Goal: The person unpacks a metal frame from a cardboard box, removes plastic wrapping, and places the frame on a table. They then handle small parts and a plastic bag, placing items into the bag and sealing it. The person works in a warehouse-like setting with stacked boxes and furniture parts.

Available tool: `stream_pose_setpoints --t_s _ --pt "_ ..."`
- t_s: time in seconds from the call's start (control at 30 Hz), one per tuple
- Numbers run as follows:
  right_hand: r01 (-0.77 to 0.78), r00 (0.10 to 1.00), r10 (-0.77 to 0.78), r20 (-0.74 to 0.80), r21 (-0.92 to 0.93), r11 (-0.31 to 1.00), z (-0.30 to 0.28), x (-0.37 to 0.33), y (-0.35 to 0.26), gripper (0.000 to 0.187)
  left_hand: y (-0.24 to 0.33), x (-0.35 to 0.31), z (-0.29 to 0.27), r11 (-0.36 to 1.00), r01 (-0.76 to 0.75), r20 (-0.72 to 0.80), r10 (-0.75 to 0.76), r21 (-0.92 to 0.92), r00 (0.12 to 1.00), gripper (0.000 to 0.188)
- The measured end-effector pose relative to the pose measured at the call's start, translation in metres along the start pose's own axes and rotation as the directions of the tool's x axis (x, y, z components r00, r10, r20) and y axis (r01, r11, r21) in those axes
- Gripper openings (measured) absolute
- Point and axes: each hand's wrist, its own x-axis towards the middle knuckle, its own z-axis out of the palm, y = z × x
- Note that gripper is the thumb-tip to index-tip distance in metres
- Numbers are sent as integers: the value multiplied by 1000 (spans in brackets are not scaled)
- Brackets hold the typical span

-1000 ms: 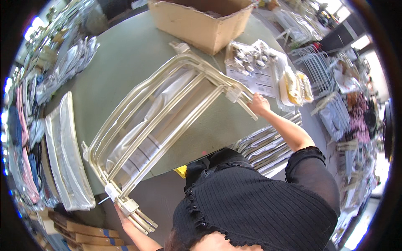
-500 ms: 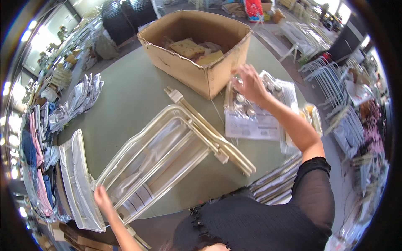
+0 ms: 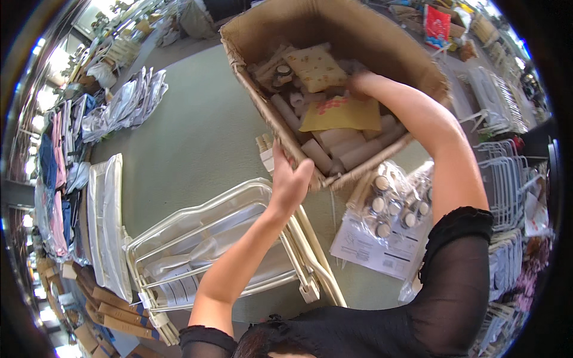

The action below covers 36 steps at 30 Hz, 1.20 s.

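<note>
Black top; 2 short black sleeves, right sheer; ruffled cuffs; bare forearms.

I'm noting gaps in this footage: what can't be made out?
Head view:
Right hand: blurred and shadowed inside the cardboard box; grip unclear.
Cardboard box: bottom covered by its contents; far rim cut off by the top edge.
Pale frame: partly behind the left forearm.
Printed sheet: writing too small, partly under bagged parts.

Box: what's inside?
A dotted pouch, a yellow sheet and pale rolls show; the right hand reaches in beside the pouch. Whatever lies under these is covered, so I can't tell.
</note>
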Motion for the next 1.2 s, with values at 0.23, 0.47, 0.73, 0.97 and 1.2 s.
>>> stream_pose_setpoints --t_s 0.23,0.47,0.73,0.97,1.2 --pt "-136 986 104 -132 -266 954 -22 -14 -9 61 -4 -5 8 992 -39 34 44 -124 998 73" --pt "357 807 47 -589 549 756 -87 -63 -39 52 -3 -7 1 979 122 22 -120 -163 992 73" --pt "403 909 -320 -267 364 840 -17 -78 -63 58 -9 1 4 996 -77 -7 77 -48 997 77" --pt "179 878 167 -448 632 754 -68 -107 -55 33 -5 -1 -13 998 -58 32 57 27 998 83" --pt "172 802 497 -331 925 339 -87 -211 -33 44 25 1 -7 634 -361 40 462 684 886 90"
